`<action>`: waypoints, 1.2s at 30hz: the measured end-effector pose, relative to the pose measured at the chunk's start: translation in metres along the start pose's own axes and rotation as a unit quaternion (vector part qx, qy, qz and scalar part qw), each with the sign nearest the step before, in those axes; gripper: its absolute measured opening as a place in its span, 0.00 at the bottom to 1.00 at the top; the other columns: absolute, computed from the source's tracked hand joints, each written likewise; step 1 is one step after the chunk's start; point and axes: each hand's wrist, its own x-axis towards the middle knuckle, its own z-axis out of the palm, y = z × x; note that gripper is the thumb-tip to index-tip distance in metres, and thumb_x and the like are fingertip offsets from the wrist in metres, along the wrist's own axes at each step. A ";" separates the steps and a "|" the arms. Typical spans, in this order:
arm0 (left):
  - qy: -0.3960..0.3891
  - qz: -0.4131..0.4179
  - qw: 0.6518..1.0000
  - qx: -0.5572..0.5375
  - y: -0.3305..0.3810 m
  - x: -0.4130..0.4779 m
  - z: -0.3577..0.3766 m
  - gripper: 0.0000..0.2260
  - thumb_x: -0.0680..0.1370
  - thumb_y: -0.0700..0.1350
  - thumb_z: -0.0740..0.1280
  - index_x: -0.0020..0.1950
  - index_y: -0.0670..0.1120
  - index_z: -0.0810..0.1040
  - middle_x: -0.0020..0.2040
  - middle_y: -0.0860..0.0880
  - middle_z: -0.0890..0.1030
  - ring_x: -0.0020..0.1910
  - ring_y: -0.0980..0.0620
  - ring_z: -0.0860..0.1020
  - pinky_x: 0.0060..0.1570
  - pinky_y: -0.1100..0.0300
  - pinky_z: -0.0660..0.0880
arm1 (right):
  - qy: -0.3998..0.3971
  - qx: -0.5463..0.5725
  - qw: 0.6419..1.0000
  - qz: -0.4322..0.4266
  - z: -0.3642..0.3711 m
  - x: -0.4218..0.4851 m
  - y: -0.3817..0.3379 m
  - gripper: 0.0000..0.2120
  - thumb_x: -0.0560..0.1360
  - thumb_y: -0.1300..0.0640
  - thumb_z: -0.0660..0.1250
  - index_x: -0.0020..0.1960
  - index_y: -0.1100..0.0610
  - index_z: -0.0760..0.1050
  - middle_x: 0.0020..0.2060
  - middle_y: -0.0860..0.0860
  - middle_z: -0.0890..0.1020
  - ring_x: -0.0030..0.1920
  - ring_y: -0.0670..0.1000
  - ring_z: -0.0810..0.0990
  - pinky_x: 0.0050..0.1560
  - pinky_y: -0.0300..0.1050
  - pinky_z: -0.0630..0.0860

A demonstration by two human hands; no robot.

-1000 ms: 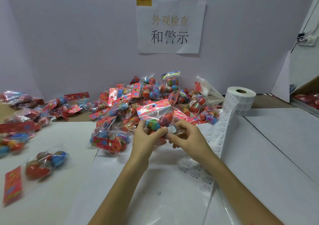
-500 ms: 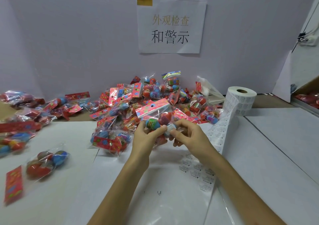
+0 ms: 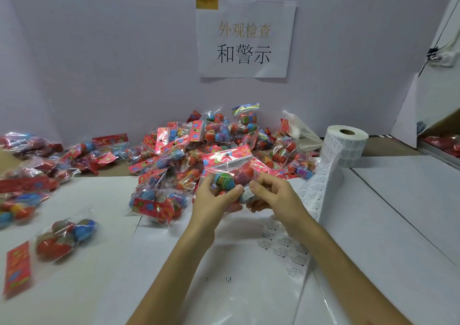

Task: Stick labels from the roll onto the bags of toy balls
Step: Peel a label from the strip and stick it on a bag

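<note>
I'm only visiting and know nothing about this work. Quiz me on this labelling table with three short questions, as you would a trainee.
1. True or false: the label roll stands to the right of the pile of bags.
2. How many hands grip the raised bag? A) one B) two C) none
3. Fill in: the strip of labels runs from the roll and passes under the ____ forearm.

Key: 1 true. 2 B: the left hand and the right hand both hold it. 3 right.
</note>
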 end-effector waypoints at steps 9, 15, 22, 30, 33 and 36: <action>0.003 -0.020 0.997 -0.070 0.006 -0.004 0.001 0.39 0.64 0.43 0.81 0.72 0.43 0.70 0.59 0.39 0.83 0.48 0.45 0.87 0.50 0.54 0.84 | 0.027 0.039 0.999 0.001 0.004 -0.002 -0.005 0.09 0.81 0.54 0.67 0.55 0.60 0.79 0.42 0.57 0.86 0.40 0.60 0.86 0.50 0.59 0.84; 0.020 -0.064 0.978 -0.198 0.007 -0.003 -0.003 0.31 0.71 0.36 0.77 0.72 0.38 0.69 0.55 0.39 0.84 0.47 0.44 0.86 0.45 0.58 0.83 | 0.019 -0.014 0.998 -0.050 0.012 -0.006 -0.007 0.09 0.77 0.59 0.73 0.54 0.57 0.76 0.43 0.56 0.85 0.36 0.58 0.86 0.44 0.52 0.84; -0.030 -0.120 0.958 -0.258 0.004 -0.003 -0.004 0.29 0.72 0.41 0.75 0.72 0.35 0.73 0.58 0.40 0.85 0.55 0.48 0.85 0.55 0.58 0.83 | 0.046 -0.075 0.991 -0.096 0.015 -0.009 -0.006 0.09 0.76 0.57 0.75 0.51 0.58 0.76 0.38 0.53 0.83 0.34 0.52 0.83 0.37 0.45 0.82; 0.005 -0.053 0.993 -0.107 0.003 -0.004 -0.002 0.30 0.71 0.40 0.78 0.69 0.47 0.69 0.54 0.41 0.86 0.51 0.46 0.87 0.55 0.53 0.80 | 0.056 -0.099 0.991 -0.076 0.013 -0.011 -0.008 0.10 0.79 0.52 0.71 0.46 0.57 0.75 0.34 0.53 0.84 0.32 0.51 0.82 0.37 0.46 0.81; 0.015 -0.048 0.991 -0.127 0.004 -0.004 -0.002 0.31 0.72 0.39 0.77 0.70 0.47 0.66 0.59 0.38 0.83 0.52 0.45 0.86 0.57 0.51 0.80 | 0.044 -0.116 0.988 -0.090 0.012 -0.010 -0.008 0.09 0.79 0.52 0.71 0.45 0.55 0.74 0.34 0.53 0.83 0.32 0.48 0.81 0.35 0.42 0.79; 0.011 -0.055 0.982 -0.180 0.005 -0.004 -0.002 0.34 0.69 0.38 0.77 0.69 0.49 0.64 0.55 0.37 0.86 0.52 0.43 0.86 0.57 0.51 0.80 | 0.039 -0.130 0.986 -0.093 0.013 -0.010 -0.006 0.10 0.79 0.51 0.72 0.45 0.54 0.74 0.34 0.53 0.83 0.33 0.49 0.81 0.36 0.47 0.81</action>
